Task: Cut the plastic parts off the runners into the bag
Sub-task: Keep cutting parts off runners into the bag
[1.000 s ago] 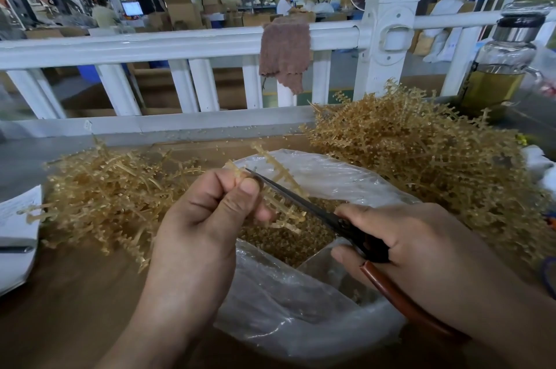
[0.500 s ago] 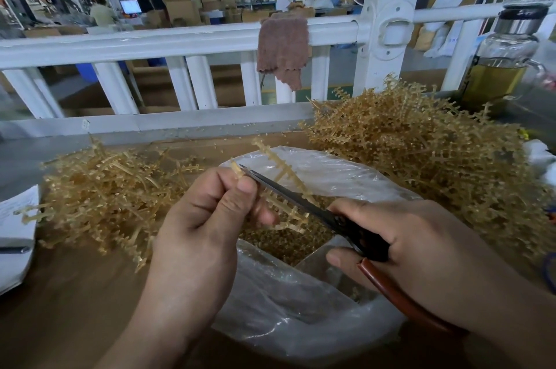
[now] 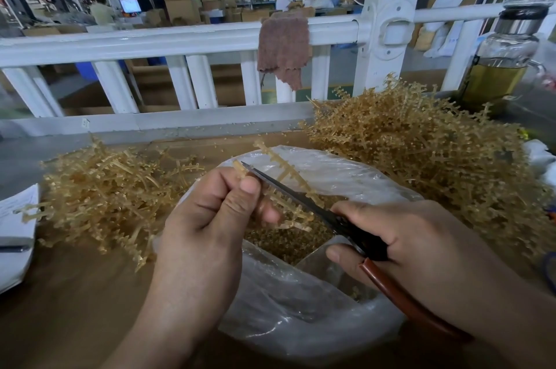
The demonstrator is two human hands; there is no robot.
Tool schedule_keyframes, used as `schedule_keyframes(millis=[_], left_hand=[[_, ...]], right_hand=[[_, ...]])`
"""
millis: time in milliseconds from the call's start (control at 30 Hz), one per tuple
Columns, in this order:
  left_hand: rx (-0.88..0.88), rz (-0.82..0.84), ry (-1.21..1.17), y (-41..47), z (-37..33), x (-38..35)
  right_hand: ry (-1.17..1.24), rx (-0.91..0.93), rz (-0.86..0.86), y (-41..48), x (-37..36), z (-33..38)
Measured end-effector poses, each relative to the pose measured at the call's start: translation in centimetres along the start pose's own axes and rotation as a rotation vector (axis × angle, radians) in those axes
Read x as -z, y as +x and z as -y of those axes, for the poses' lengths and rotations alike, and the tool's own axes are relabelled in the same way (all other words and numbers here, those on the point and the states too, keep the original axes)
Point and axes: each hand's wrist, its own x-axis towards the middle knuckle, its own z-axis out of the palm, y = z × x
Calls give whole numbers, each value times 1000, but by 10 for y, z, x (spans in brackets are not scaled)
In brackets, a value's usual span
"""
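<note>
The runner [image 3: 282, 171] we are working on is a thin tan stem with small parts along its side. It sits above the open mouth of the bag [image 3: 301, 317], and our left hand [image 3: 207, 227] pinches its lower end between thumb and curled fingers. Our right hand [image 3: 415, 242] is wrapped round the handles of the scissors [image 3: 301, 197]. The long dark blades reach up and to the left across the runner, with the tip just beside the left thumb. The blades look like one narrow line, so we cannot tell whether they are fully closed. Over the last second very little has changed. Both hands, the scissors and the runner are in nearly the same places, and the view has only dipped a little. We take this to mean we are still partway through this runner, since parts remain on its upper branch. Below the cut, a layer of loose parts [image 3: 285, 243] already lies in the bag, so anything snipped here should drop straight in. A big tangled pile of runners [image 3: 421, 158] lies to the right of the bag and a flatter heap [image 3: 105, 197] to the left, both on the brown table [image 3: 60, 293]. We judge that much of the job is left. A sheet of paper [image 3: 15, 233] lies at the left edge. Behind the table, a brown cloth [image 3: 282, 46] hangs over a white railing [image 3: 180, 37], and a glass bottle [image 3: 505, 61] stands at the far right.
</note>
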Motion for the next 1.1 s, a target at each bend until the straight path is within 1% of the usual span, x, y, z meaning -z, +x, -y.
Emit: schedule_keyframes(millis=[300,400,467,533,600,667,767,867,900,967,1033,1100], left_hand=[[19,5,-12,1,-1,1],[29,11,-9,1,-3,2],[54,-9,-24,2,-4,2],[98,-28,-74,4,-4,2],[164,9,-145,5,-6,2],[227,88,-213,3,-7,0],[235,178,-182,0,-8,-5],[217,176,-153,-3,-7,-7],[234,170,-187,-2,-7,-6],[314,190,-367,-1,-9,-5],[381,220,-580,3,-12,-6],[388,203,-678,5,-12,-9]], right_hand=[[-37,-1,-31,0,-3,2],[13,-26,-5,0,-4,0],[128,-69,7,0,-4,0],[260,-95,-30,0,-6,-2],[430,-103,-106,0,-9,-2],[622,-138,-147,-1,-13,0],[852,-171,-121,-1,-18,2],[993,-172,-84,-1,-21,3],[999,-177,-95,0,-22,3],[1021,-192,-151,0,-23,3],[1107,-238,-232,2,-24,3],[1208,-273,-293,5,-23,3]])
